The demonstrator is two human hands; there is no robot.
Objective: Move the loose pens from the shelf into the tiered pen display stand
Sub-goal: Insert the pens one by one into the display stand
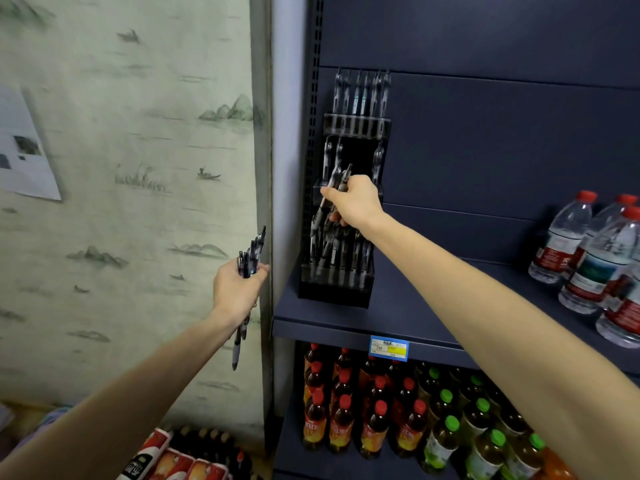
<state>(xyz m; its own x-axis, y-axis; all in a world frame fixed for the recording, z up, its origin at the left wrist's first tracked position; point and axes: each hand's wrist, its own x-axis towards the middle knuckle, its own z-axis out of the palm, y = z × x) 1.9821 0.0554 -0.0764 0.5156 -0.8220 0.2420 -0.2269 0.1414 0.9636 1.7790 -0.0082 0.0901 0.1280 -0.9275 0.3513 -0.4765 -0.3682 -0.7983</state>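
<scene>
A dark blue metal shelf [398,317] with a matching back panel carries the black tiered plastic pen display stand [341,282] at its left end, hard by the perforated upright. The right hand [353,200] reaches to the stand's middle tier, its fingers [334,216] curled round a couple of clear-barrelled pens [341,183]. The left hand [237,292] hangs out in front of the pale landscape-painted wall [138,168], gripping a bundle of dark pens [247,263] (tips pointing down past the wrist). Clear water bottles with red caps [588,254] stand at the shelf's right; red-capped and green-capped drink bottles [398,417] fill the shelf below, under a blue-and-yellow price tag [388,348].
</scene>
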